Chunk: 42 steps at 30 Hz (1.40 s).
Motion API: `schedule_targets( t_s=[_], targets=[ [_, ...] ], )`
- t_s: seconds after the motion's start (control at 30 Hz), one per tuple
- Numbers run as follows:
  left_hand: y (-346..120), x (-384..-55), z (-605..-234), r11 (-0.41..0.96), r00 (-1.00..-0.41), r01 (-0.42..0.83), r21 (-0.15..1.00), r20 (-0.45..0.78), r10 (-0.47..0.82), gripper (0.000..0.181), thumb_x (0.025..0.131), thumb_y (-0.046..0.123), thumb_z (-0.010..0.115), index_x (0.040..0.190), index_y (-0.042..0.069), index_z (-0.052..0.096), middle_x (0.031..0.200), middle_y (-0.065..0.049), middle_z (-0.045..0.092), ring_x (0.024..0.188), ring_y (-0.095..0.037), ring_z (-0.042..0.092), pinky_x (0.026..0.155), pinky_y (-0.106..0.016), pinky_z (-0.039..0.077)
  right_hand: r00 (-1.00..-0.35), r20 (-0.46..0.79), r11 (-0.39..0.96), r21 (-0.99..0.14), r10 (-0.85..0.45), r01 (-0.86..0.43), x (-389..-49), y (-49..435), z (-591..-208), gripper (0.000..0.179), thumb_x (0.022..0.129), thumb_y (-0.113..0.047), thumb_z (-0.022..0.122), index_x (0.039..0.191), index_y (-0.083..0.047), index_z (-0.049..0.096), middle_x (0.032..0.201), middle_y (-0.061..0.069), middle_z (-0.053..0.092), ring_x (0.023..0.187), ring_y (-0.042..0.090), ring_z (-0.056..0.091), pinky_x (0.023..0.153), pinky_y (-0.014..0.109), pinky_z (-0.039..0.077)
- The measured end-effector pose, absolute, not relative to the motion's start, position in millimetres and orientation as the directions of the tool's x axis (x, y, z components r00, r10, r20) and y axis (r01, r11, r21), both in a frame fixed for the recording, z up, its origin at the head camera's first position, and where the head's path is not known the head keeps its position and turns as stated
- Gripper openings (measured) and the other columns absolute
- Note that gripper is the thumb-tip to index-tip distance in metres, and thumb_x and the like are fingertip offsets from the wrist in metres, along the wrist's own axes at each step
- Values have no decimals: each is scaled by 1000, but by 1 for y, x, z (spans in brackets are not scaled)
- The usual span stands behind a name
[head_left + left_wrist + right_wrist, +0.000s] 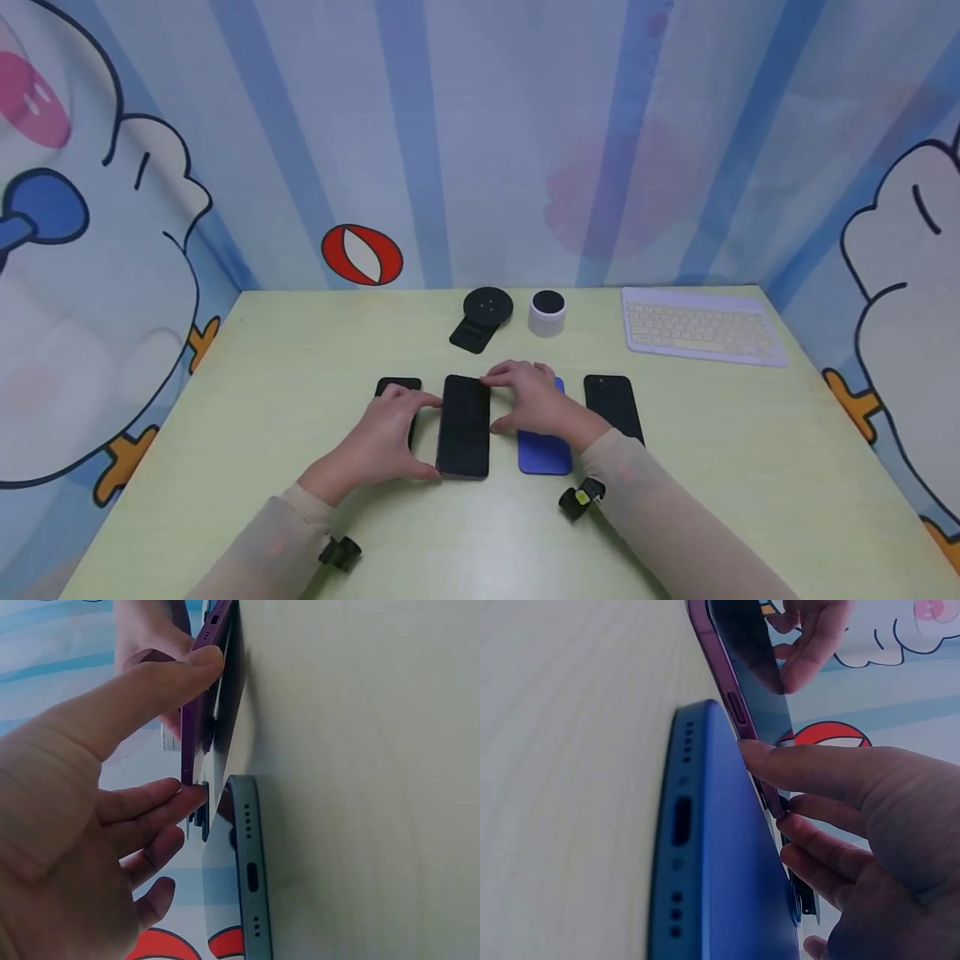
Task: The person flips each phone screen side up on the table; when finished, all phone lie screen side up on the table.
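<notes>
A smartphone (463, 429) with a purple frame lies between both hands, its dark screen upward. My left hand (375, 442) holds its left side, thumb at the near corner and fingertips at the left edge. My right hand (538, 402) holds the opposite side, with the thumb on the right edge and fingers at the far corner. In the left wrist view the phone's purple edge (191, 742) shows a gap and shadow toward the table. A dark phone (253, 877) lies beneath my left hand, partly hidden. Below my right hand is a blue phone (735, 847), back up, partly covered.
To the right, a black phone (611, 398) lies back up, partly behind the right sleeve. Farther back stand a black round-topped stand (487, 307), a white cylinder (547, 320) with a black top, and a lilac keyboard (701, 327). A printed cloth wall (495, 150) borders the table.
</notes>
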<state>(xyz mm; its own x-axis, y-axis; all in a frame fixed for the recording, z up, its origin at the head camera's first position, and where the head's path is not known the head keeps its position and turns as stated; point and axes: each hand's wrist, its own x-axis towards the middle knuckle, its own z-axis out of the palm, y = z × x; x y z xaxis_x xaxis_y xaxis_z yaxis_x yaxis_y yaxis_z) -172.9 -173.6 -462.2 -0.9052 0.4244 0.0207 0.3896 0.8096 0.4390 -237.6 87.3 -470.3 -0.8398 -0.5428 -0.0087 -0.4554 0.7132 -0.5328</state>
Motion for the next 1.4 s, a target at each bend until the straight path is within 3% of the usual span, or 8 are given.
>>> schedule_targets(
  t_s=[0.2, 0.43, 0.87, 1.1, 1.27, 1.4],
  targets=[
    [-167, -175, -464, 836, -917, 359, 415, -12, 400, 97, 57, 46, 101, 138, 12, 60, 137, -2, 65, 129, -25, 43, 102, -49, 34, -829, -13, 707, -530, -560, -469, -240, 89, -469, 71, 77, -24, 92, 141, -11, 65, 143, 5, 61, 139, 26, 52, 121, 65, 16],
    [-167, -176, -467, 849, -919, 362, 386, -2, 393, 97, 56, 49, 101, 137, 12, 62, 142, -5, 61, 131, -29, 42, 101, -51, 34, -824, -7, 704, -523, -566, -480, -239, 89, -467, 70, 76, -23, 93, 140, -10, 66, 143, 6, 61, 138, 27, 52, 119, 67, 17],
    [-170, -178, -461, 842, -899, 389, 375, -46, 436, 99, 65, 52, 96, 147, 11, 56, 150, -9, 55, 134, -32, 41, 106, -56, 37, -821, 13, 687, -540, -571, -487, -233, 103, -466, 64, 84, -24, 86, 143, -11, 63, 146, 9, 59, 144, 32, 44, 116, 64, 26],
    [-156, -178, -455, 808, -892, 386, 445, -44, 450, 92, 73, 42, 94, 150, 12, 53, 154, -7, 50, 132, -28, 44, 108, -47, 44, -834, 26, 698, -533, -551, -478, -229, 133, -463, 58, 89, -25, 82, 142, -12, 63, 147, 12, 57, 143, 35, 46, 118, 63, 31],
    [-141, -180, -456, 783, -875, 402, 475, -54, 481, 84, 78, 39, 91, 149, 14, 55, 154, -5, 51, 129, -25, 44, 106, -45, 46, -857, 24, 731, -509, -516, -454, -225, 153, -461, 57, 89, -26, 83, 141, -12, 65, 146, 13, 58, 141, 36, 47, 117, 63, 32],
    [-127, -181, -456, 769, -860, 418, 484, -60, 506, 81, 80, 40, 89, 149, 15, 55, 155, -3, 50, 131, -26, 43, 108, -46, 45, -872, 36, 759, -476, -488, -444, -224, 166, -462, 55, 88, -26, 83, 139, -15, 66, 144, 12, 60, 140, 36, 47, 116, 69, 25]
  ],
)
